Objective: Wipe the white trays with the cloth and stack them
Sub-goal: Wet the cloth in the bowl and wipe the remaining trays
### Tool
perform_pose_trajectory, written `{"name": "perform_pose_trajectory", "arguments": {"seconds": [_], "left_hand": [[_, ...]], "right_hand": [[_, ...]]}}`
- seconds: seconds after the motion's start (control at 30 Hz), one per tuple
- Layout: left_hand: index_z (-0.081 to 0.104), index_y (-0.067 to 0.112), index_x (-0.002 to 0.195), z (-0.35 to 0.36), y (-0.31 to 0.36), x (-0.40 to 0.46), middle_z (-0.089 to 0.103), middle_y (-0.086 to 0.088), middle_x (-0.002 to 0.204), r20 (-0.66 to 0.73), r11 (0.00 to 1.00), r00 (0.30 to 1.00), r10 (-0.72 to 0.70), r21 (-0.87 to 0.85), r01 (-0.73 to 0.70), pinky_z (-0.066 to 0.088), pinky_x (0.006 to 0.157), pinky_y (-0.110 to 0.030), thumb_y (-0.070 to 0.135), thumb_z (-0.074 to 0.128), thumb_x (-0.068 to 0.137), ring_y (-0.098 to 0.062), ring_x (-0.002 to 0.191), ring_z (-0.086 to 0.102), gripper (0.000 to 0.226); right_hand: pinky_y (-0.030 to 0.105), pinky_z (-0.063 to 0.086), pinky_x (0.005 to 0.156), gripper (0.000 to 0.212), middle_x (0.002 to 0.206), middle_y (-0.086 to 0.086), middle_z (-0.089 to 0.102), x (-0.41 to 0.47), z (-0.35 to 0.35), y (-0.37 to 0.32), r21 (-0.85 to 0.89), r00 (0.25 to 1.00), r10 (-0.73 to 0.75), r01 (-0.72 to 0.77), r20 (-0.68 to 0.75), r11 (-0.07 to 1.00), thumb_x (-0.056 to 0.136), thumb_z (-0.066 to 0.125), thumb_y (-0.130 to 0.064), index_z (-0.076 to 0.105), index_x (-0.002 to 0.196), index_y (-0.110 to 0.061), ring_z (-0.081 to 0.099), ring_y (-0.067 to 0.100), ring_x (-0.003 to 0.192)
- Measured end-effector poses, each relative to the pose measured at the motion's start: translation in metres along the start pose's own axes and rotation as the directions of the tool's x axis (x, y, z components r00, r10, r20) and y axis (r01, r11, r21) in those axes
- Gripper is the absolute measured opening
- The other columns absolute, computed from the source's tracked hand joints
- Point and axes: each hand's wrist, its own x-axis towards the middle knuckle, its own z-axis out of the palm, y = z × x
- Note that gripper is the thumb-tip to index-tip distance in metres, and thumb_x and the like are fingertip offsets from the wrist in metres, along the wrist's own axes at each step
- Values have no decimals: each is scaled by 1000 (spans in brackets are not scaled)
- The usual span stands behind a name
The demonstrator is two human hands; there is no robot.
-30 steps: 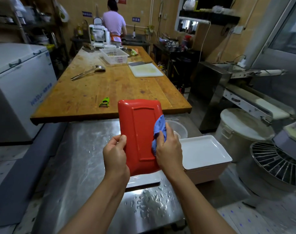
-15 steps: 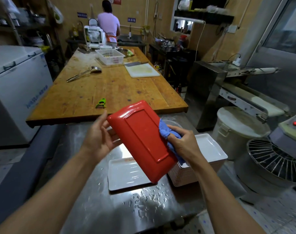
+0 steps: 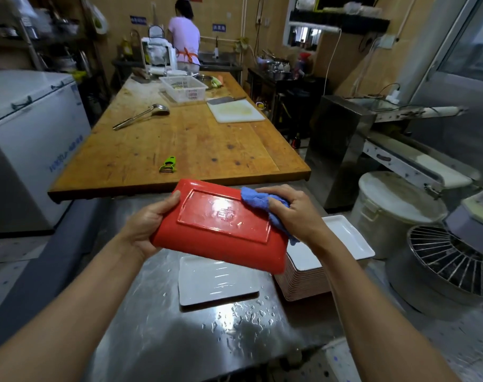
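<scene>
A person's two bare hands hold a red tray [image 3: 221, 224] upside down in the air above a wet steel bench [image 3: 157, 326]. The tray is tilted, its left end higher and farther away, its underside wet and shiny.

The left hand [image 3: 146, 221] grips the tray's left end, thumb curled over the top edge and the other fingers hidden beneath. The right hand [image 3: 295, 213] has its fingers curled round a bunched blue cloth [image 3: 258, 201] and presses it against the tray's upper right corner; part of the cloth hangs down past the right edge.

Directly below the red tray, a single white tray [image 3: 215, 282] lies flat on the bench, face up and wet. Just to its right stands a tall stack of white trays [image 3: 345, 238], partly hidden behind the right wrist. Water drops [image 3: 243, 318] are scattered on the steel in front of the single tray.

Beyond the steel bench runs a long wooden bench [image 3: 185, 144] carrying a green peeler [image 3: 168, 164] near its close edge, a ladle [image 3: 143, 115], a white cutting board [image 3: 236, 111] and a white basket [image 3: 185, 89]. At its far end a person [image 3: 185, 40] in a light top stands facing away. A white chest freezer [image 3: 33, 128] stands on the left; on the right are a lidded bucket [image 3: 394, 205] and a mixer with a wire guard [image 3: 455, 260].
</scene>
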Motion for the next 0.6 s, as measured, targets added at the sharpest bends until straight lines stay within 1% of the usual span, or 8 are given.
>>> {"name": "perform_pose_trajectory", "arguments": {"seconds": [0.07,0.13,0.27,0.37,0.4,0.5,0.57,0.6], "left_hand": [[77,9,70,-2,-5,1,73,-10,71,-41,997,999,5,-78,-8,57,49,-34,26,43,97,-19,60,71,46],[71,9,81,-2,-9,3,73,-9,68,-89,991,996,5,-134,-17,57,47,-36,26,43,98,-18,58,70,37],[62,9,93,0,-15,5,73,-9,68,-146,982,989,0,-188,-28,56,45,-38,29,42,98,-20,58,70,28],[61,9,93,3,-19,5,72,-9,67,-194,973,981,7,-224,-51,56,45,-37,29,42,98,-20,57,70,28],[61,9,92,5,-21,5,72,-9,66,-210,969,978,14,-238,-65,56,44,-37,29,42,98,-20,56,70,28],[60,10,92,17,-28,5,72,-8,65,-235,956,971,33,-276,-99,55,44,-34,29,41,99,-19,55,69,28],[61,8,101,27,-32,5,72,-10,75,-248,954,968,45,-276,-115,57,53,-34,31,41,98,-21,62,69,30],[59,6,110,32,-35,5,71,-14,88,-250,953,967,50,-278,-121,57,63,-37,32,41,98,-24,72,69,34]], "right_hand": [[8,38,88,28,115,-5,54,-4,2,2,-19,999,-34,33,-8,999,94,52,-12,64,119,-17,50,6,105],[-1,30,91,31,120,-9,48,-7,6,1,-17,997,-68,67,-25,998,94,50,-8,61,122,-12,44,2,112],[11,20,109,37,143,-2,42,-16,15,2,-117,994,-107,107,9,987,96,47,-9,52,133,-14,32,4,133],[4,14,107,40,149,0,37,-31,24,7,-188,992,-125,127,20,974,97,46,-19,49,136,-13,26,2,134],[7,17,109,43,149,0,37,-36,29,8,-224,992,-126,125,12,967,95,44,-23,48,137,-14,28,4,135],[35,30,113,44,143,10,46,-45,45,7,-393,981,-185,146,-65,908,91,48,-22,52,133,-9,39,25,135],[47,36,108,41,133,17,54,-46,57,2,-487,958,-266,182,-108,854,89,51,-19,57,128,-5,49,34,126],[50,38,106,40,130,17,57,-46,64,-2,-515,948,-299,203,-111,833,90,50,-21,59,126,-4,52,36,123]]}}
